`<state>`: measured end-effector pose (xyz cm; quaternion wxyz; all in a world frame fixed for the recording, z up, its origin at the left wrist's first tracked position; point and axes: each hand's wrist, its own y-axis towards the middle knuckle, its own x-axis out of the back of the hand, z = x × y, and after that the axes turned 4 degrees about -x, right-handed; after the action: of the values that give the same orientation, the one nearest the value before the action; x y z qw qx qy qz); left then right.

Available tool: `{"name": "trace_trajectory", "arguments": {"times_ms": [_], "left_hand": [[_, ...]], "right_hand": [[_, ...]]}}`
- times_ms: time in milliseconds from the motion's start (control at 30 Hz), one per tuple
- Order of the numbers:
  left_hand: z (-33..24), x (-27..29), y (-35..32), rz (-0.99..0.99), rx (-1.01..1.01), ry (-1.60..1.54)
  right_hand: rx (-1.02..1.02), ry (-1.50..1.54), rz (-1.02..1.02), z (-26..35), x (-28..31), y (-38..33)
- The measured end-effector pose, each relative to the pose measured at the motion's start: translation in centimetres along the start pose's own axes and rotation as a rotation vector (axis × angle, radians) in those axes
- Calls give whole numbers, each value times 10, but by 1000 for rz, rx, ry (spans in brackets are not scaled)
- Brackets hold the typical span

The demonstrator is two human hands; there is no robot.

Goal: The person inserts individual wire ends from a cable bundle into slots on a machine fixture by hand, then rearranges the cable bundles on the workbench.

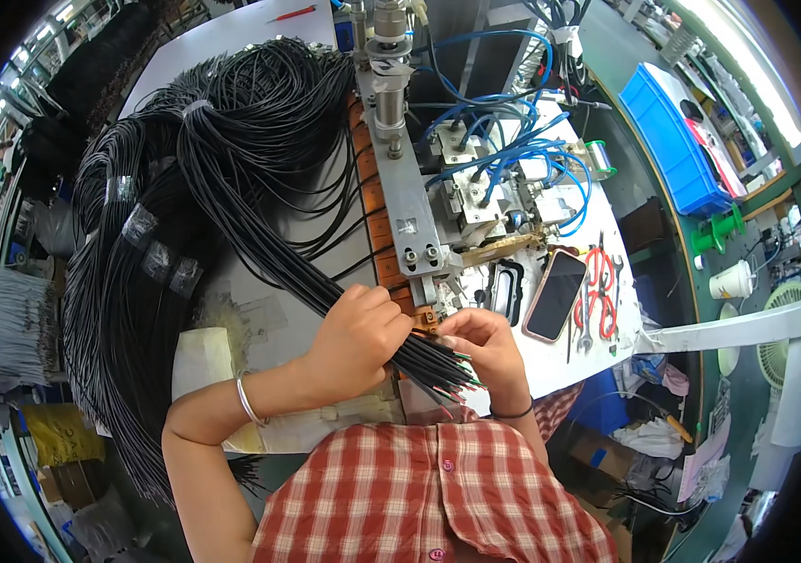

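Observation:
My left hand (360,330) is closed around a thick bundle of black cables (274,258). Their cut ends (433,368), some showing red and green wires, fan out beneath my wrists' level toward my shirt. Just right of the bundle, my right hand (483,347) has its thumb and forefinger pinched together. Its fingertips are beside a small orange-brown block (426,320) at the near end of the machine's metal bar (396,202). What lies in that pinch is too small to make out. Several single cables run from the bundle to the orange strip (372,206) along the bar.
A large heap of black cables (114,310) hangs over the table's left side. Blue air tubes (513,155) loop above the machine. At right lie a phone (555,296), red-handled pliers (599,291) and a wrench (585,319). A blue crate (672,141) stands beyond.

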<state>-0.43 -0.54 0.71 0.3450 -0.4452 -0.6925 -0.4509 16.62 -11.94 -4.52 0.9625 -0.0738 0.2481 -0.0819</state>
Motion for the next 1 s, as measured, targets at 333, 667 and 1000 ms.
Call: {"name": "trace_trajectory", "arguments": {"times_ms": [333,667,1000], "left_hand": [[6,-13,0,-11,-112,58],[3,-7,-1,121,14,67],[2,-10,-1,-9,-27,120]], "right_hand": [[7,-122,-161,-7,7,0],[-199,-142,-68,-11,20,11],[-26,-381,-257,-4,5,4]]}}
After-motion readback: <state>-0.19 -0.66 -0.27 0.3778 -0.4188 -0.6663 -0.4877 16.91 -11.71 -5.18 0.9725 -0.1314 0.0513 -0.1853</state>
